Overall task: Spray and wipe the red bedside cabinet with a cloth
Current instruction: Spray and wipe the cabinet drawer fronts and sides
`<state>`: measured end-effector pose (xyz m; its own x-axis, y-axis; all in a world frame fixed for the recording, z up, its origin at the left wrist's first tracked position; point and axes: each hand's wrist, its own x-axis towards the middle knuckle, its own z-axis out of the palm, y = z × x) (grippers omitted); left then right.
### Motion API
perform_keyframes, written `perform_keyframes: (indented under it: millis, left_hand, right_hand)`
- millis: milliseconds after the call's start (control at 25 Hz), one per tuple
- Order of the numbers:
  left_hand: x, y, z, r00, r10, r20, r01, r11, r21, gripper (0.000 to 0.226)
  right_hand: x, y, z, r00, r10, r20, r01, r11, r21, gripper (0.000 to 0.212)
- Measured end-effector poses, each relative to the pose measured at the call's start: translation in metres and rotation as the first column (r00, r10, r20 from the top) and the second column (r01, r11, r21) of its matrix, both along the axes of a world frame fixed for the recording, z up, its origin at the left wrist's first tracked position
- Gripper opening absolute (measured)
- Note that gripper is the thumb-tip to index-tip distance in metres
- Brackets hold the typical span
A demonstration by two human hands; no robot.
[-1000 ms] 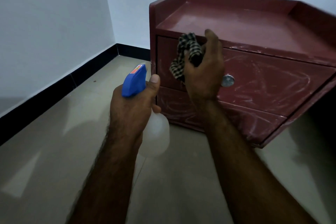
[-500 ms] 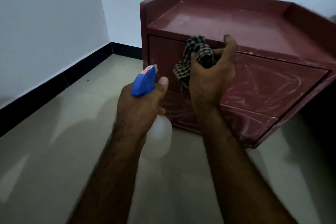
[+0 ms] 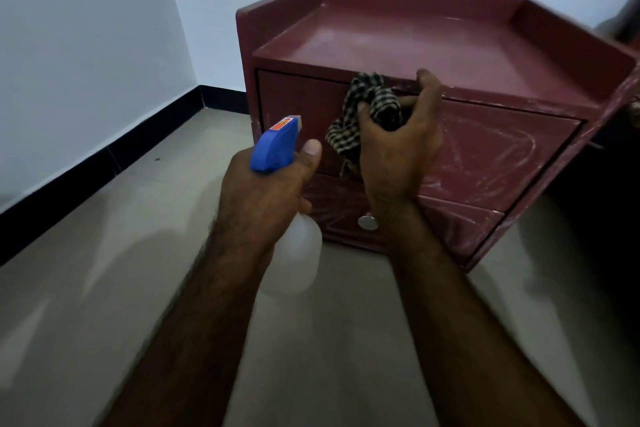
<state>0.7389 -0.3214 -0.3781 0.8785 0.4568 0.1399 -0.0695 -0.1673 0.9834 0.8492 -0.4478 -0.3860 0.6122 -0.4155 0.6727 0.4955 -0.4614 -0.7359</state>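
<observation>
The red bedside cabinet [image 3: 415,42] stands on the floor against the wall, with two drawers whose fronts carry pale streaks. My right hand [image 3: 398,146] grips a bunched black-and-white checked cloth [image 3: 360,114] against the top edge of the upper drawer. My left hand [image 3: 263,194] holds a spray bottle [image 3: 277,146] with a blue head and a translucent white body, its nozzle pointing toward the cabinet's left front. A round metal knob [image 3: 367,221] shows on the lower drawer, just left of my right wrist.
Beige tiled floor [image 3: 104,253] spreads to the left and in front. White walls with a black skirting board [image 3: 104,156] meet in the corner behind the cabinet. A dark object [image 3: 602,218] stands right of the cabinet.
My right hand with the cloth has shifted right along the upper drawer's top edge. The lower drawer's knob has come into sight. The left hand keeps the bottle in much the same pose.
</observation>
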Motion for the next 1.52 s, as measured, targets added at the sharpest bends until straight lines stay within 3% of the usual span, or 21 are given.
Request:
perform_keyframes:
  millis: [120, 280, 440, 600, 960, 1240, 1520]
  left_hand:
    - [-0.004, -0.003, -0.003, 1.000, -0.024, -0.013, 0.024, 1.000, 0.001, 0.030]
    - [-0.006, -0.004, -0.011, 0.999, -0.040, -0.008, 0.040, 0.999, 0.007, 0.020]
    - [-0.006, -0.012, -0.010, 0.996, -0.083, 0.015, 0.083, 0.997, 0.009, 0.029]
    - [0.004, -0.022, -0.006, 0.996, -0.091, 0.012, 0.091, 0.996, -0.017, 0.017]
    - [0.013, -0.039, -0.008, 0.993, -0.121, -0.010, 0.121, 0.992, 0.030, 0.017]
    - [0.012, -0.050, -0.002, 0.983, -0.185, 0.013, 0.182, 0.976, 0.121, 0.019]
    - [0.009, -0.059, 0.001, 0.978, -0.209, 0.006, 0.206, 0.968, 0.142, 0.023]
  right_hand:
    - [-0.003, -0.018, 0.000, 0.999, -0.040, -0.021, 0.040, 0.998, 0.040, 0.070]
    - [-0.009, -0.037, -0.006, 0.997, -0.036, -0.061, 0.043, 0.992, 0.119, 0.068]
    - [-0.010, -0.044, -0.006, 0.997, 0.029, -0.069, -0.020, 0.992, 0.126, 0.067]
    - [-0.014, -0.058, -0.013, 0.991, 0.118, -0.067, -0.109, 0.986, 0.123, 0.068]
    - [-0.036, -0.098, -0.039, 0.997, 0.079, -0.015, -0.069, 0.939, 0.336, 0.069]
    - [-0.033, -0.133, -0.036, 0.999, 0.044, -0.008, -0.031, 0.810, 0.586, 0.061]
    - [-0.036, -0.143, -0.044, 0.985, 0.139, -0.103, -0.003, 0.612, 0.791, 0.049]
